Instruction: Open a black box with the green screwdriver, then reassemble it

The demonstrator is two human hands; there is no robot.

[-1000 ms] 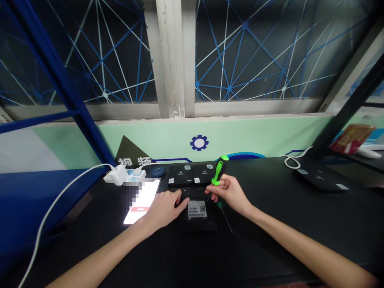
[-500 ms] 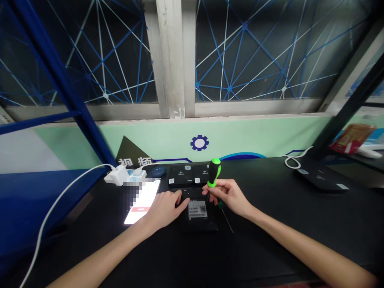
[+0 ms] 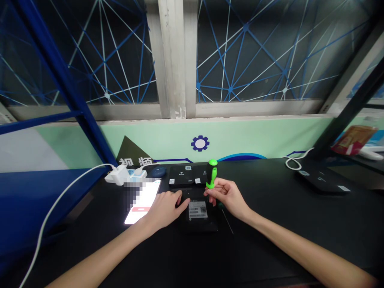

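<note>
A black-and-green screwdriver (image 3: 212, 175) stands nearly upright, its neck pinched in the fingers of my right hand (image 3: 229, 198). Its tip is hidden. Below lies a flat black box (image 3: 204, 225) with a white printed label (image 3: 198, 209). My left hand (image 3: 168, 206) grips the box's left side, thumb at the label's edge and fingers at the far left corner. A second screwdriver (image 3: 227, 220), with a thin shaft, lies just right of the box, its dark green handle partly behind my right hand.
Two similar black boxes (image 3: 181, 176) lie behind. To the left are a lit phone (image 3: 147, 200), a dark blue mouse (image 3: 158, 172) and a power strip with a white charger (image 3: 118, 175). Another black box (image 3: 322, 182) and a white cable (image 3: 292, 162) lie far right.
The screwdriver handle has turned about its axis and tilted slightly, with my right-hand fingers shifting at its neck. My left hand and the box hold still.
</note>
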